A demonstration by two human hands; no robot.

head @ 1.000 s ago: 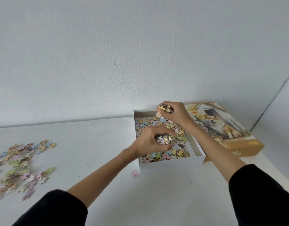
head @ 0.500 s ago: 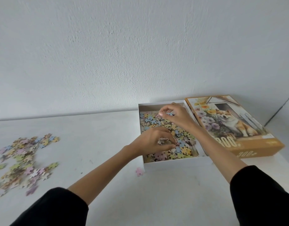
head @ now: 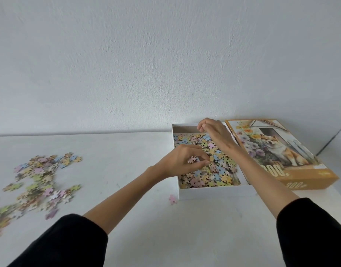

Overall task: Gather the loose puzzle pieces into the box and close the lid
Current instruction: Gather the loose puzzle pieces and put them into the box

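The job looks partly done, perhaps somewhere near the middle. The white box [head: 210, 193] sits open on the table [head: 127, 228], and its floor is covered by a layer of pastel pieces [head: 217, 174]. Both hands are over it. The left hand [head: 182, 161] hangs above the near left part of the box, its fingers curled and its thumb closed against them, pinching a small clump of pieces [head: 193, 159] that has not yet been let go. The right hand [head: 215, 134] is above the far end of the box with its fingers bent downward and drawn together; I cannot tell whether anything is held in them. What is left is plain enough: a large loose pile [head: 40, 180] lies on the table well to the left of the box, spread out and mostly flat, and a single pink piece [head: 172, 199] lies just beside the box's near left corner, outside the wall. The lid [head: 281, 151], printed with a dog and flowers, lies face up just to the right of the box, alongside its right wall, so closing has not begun. I judge that several more handfuls from the pile, then the stray piece, must go in before the lid can go on.
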